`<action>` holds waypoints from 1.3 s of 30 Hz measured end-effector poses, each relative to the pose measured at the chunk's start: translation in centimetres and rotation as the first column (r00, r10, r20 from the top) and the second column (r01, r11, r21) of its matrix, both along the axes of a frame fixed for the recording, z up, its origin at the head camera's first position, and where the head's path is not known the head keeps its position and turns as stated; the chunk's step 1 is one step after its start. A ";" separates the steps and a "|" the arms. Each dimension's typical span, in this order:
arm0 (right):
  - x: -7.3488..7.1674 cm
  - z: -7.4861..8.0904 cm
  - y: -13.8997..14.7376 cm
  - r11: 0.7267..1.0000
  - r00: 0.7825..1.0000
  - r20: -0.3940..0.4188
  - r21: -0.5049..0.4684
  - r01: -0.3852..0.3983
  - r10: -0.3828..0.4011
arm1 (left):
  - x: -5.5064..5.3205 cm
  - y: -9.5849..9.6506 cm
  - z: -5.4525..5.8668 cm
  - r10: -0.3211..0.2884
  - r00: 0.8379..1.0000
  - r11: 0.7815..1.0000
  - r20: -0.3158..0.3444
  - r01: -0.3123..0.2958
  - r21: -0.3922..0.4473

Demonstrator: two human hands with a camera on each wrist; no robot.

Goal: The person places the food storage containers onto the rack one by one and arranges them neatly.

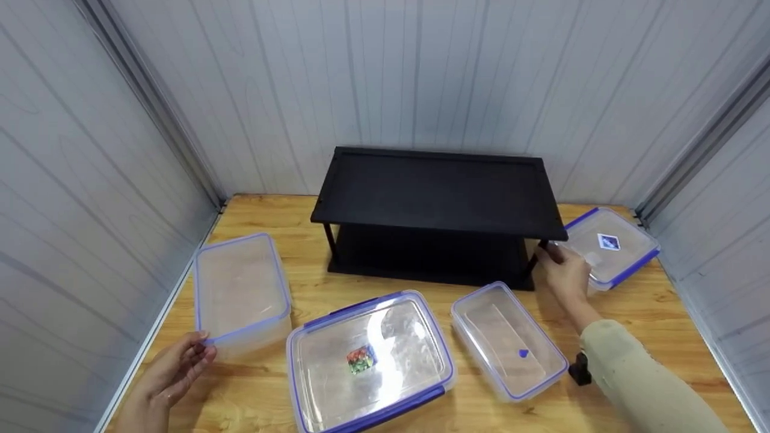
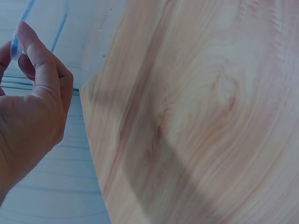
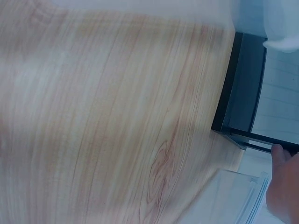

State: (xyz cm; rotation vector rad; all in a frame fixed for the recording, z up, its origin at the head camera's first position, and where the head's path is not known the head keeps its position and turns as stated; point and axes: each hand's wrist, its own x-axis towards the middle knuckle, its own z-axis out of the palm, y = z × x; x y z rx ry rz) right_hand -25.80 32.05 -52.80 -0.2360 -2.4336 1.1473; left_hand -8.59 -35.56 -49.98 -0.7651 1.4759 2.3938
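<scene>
My left hand [image 1: 180, 367] pinches the near-left corner of a clear plastic food container [image 1: 243, 288] with a pale blue rim, on the left side of the table. In the left wrist view, the thumb and fingers of the left hand [image 2: 39, 88] meet at the blue rim. A black two-tier rack [image 1: 439, 192] stands at the back middle. My right hand [image 1: 568, 276] grips its front right post near the top, and the fingers are partly hidden behind it. The right wrist view shows the right hand [image 3: 285, 182] at the rack's post [image 3: 261, 138].
A large lidded container [image 1: 415, 355] with a colourful sticker lies at the front middle. To its right is a narrower container [image 1: 493, 337]. Another lidded one [image 1: 631, 258] with blue clips sits behind the right hand. Ribbed pale walls [image 1: 385, 72] enclose the wooden table [image 1: 252, 391].
</scene>
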 end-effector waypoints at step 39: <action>-0.1 0.2 0.0 0.999 0.999 -0.037 0.041 0.005 -0.003 | -2.5 0.6 9.6 -0.054 0.960 0.991 -0.273 0.085 0.102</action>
